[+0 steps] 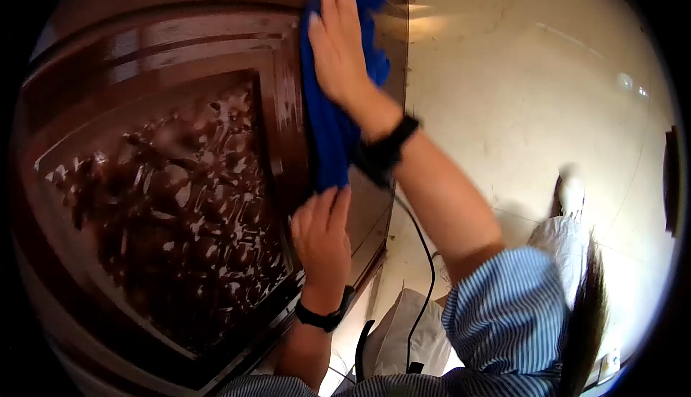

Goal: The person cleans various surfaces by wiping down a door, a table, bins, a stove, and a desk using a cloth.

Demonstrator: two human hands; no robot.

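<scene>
A blue cloth (332, 138) lies along the edge of a glossy dark brown wooden door panel (277, 102). My right hand (340, 51) rests flat on the cloth's upper part, fingers stretched out and close together. Lower down, my left hand (322, 235) lies against the panel edge with its fingers extended and slightly bent. Its fingertips touch the lower end of the cloth. Whether they pinch any fabric is hard to see. Both wrists wear black bands.
A carved relief (187, 195) fills the framed panel. A black cable (430, 267) hangs beside my right forearm and runs down toward my lap. Pale tiled floor (518, 109) spreads to the right, where a white shoe (571, 192) shows.
</scene>
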